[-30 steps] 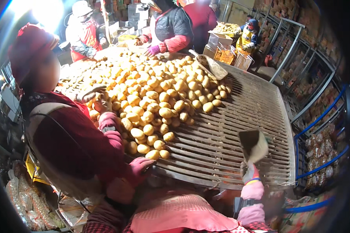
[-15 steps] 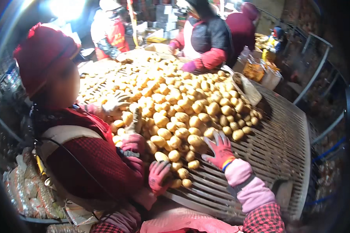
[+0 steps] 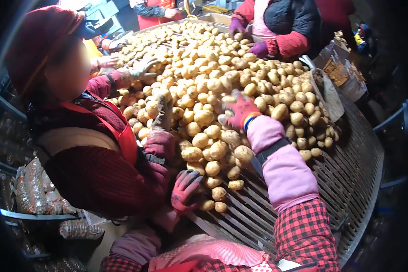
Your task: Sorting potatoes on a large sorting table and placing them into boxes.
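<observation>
My left hand [image 3: 185, 189], in a pink-red glove, rests open, fingers slightly curved, at the near edge of a big heap of yellow potatoes [image 3: 204, 118]. My right hand [image 3: 238, 109], in a similar glove, reaches further into the heap; its fingers are spread over and against potatoes, slightly blurred, with no clear hold on one. The potatoes lie on a slatted metal sorting table [image 3: 349, 190], with a few loose ones beside my left hand. A co-worker's grey-gloved hand [image 3: 162, 111] is on the heap, left of my right hand.
A co-worker in a red cap [image 3: 95, 172] stands close at my left. Others [image 3: 285, 25] work across the table. A metal scoop [image 3: 328, 95] lies at the heap's right side. Boxes [image 3: 344, 72] stand beyond it; bagged goods [image 3: 36, 190] sit on racks at left.
My right hand has let go of the scoop it held a second ago and moved forward and left into the potatoes. The view has swung with it.
</observation>
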`<state>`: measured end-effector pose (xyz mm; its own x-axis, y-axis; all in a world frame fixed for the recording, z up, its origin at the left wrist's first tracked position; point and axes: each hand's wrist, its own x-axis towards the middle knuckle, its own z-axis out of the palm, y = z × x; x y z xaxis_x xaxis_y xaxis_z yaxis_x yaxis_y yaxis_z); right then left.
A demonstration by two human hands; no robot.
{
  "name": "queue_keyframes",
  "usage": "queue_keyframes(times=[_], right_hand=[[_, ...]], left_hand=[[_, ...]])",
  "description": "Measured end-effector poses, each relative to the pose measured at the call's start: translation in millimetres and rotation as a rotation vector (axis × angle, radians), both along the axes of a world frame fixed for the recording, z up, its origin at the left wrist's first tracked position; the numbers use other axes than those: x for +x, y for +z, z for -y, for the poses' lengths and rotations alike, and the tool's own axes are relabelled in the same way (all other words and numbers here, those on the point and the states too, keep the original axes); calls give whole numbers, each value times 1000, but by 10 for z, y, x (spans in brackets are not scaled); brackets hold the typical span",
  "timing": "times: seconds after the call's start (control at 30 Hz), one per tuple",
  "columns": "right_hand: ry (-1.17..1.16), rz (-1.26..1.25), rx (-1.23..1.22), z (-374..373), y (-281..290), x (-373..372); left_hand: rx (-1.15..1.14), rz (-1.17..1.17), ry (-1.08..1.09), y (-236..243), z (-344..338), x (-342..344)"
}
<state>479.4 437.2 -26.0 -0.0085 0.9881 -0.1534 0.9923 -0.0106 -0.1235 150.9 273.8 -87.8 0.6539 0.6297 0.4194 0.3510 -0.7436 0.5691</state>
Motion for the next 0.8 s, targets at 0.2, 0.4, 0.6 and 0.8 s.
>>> queue_keyframes(times=[0.2, 0.4, 0.6, 0.8], right_hand=[[29, 118, -38, 903, 262, -436], [16, 213, 137, 1967, -7, -428], [-27, 86, 151, 2923, -84, -495], [88, -155, 227, 3142, 135, 42]], left_hand=[[-233, 101, 277, 129, -12, 17], [-162, -63, 544, 325, -407, 673], [78, -521, 230, 439, -198, 976], [-22, -606, -287, 865, -530, 1210]])
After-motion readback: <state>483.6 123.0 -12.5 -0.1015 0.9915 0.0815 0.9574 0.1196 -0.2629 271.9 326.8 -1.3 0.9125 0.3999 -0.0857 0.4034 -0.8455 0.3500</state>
